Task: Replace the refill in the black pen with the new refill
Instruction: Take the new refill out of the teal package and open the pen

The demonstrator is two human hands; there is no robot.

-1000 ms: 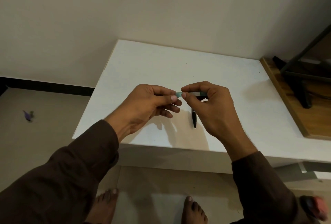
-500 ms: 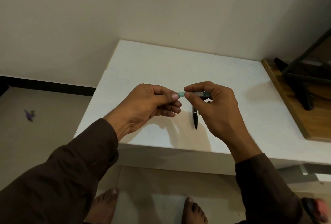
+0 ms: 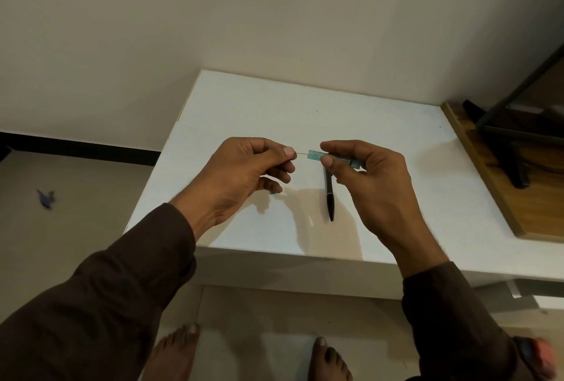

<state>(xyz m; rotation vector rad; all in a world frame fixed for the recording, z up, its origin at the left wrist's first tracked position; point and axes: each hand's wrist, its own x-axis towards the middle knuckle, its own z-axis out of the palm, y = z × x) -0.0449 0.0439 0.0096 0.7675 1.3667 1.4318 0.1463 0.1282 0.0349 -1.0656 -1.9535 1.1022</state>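
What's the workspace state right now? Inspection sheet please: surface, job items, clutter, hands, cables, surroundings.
Surface: white table, bare apart from the items below.
Job's things: black pen lies on the table, tip toward the person; teal sleeve held above it, with a thin refill emerging from its left end.
Clutter: small teal piece on the table under the left hand.
Hands: left hand pinches the refill's end; right hand grips the sleeve.
Cables: nothing seen.
Surroundings: wooden board with a black stand at right; purple scrap on the floor; bare feet below the table's edge.
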